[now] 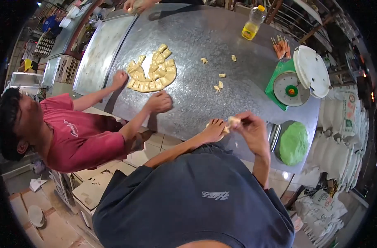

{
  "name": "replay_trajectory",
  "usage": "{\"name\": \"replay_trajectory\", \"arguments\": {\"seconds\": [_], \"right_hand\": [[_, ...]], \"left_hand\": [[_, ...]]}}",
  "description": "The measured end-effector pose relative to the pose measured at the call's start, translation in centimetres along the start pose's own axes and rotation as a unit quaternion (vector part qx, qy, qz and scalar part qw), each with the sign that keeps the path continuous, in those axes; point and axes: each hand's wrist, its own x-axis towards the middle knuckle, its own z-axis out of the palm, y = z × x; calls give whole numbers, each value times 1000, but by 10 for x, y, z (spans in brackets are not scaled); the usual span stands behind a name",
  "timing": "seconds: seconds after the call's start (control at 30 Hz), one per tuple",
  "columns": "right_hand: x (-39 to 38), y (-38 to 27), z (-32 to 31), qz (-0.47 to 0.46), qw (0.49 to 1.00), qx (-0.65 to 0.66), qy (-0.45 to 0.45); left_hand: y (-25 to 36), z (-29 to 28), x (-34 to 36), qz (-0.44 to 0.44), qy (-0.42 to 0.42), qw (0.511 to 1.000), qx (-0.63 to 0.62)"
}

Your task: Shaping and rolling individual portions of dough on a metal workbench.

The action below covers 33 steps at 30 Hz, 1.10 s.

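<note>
A big, shiny metal table (pixel 205 37) fills the middle of the frame. A smooth green dough ball (pixel 293 143) sits at lower right. Just below the center, the left hand (pixel 213 129) and right hand (pixel 251 129) pinch a small, soft, pale dough piece (pixel 232 121) together.

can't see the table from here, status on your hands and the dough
Left hand and right hand both pinching one small dough piece above the metal table edge. Green dough mound at right. Co-worker's hand nearby, not blocking.
</note>
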Motion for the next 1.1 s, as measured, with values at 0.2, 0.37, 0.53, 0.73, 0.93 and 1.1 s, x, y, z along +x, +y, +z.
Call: {"name": "replay_trajectory", "arguments": {"seconds": [0.2, 0.37, 0.53, 0.73, 0.93, 1.1], "right_hand": [[49, -91, -9, -252, 936, -152, 195], [68, -158, -25, -419, 802, -290, 312], [157, -135, -11, -573, 749, -19, 332], [272, 63, -4, -354, 794, -457, 187], [173, 168, -39, -12, 913, -397, 93], [62, 172, -30, 101, 929, -353, -50]], "left_hand": [[-1, -12, -9, 13, -2, 996, -84], [-12, -22, -15, -1, -32, 992, -120], [-20, -25, -16, -23, -53, 985, -160], [-27, -26, -17, -68, -84, 974, -199], [-35, -32, -23, -75, 53, 986, -139], [-39, -37, -24, -75, 12, 986, -151]]}}
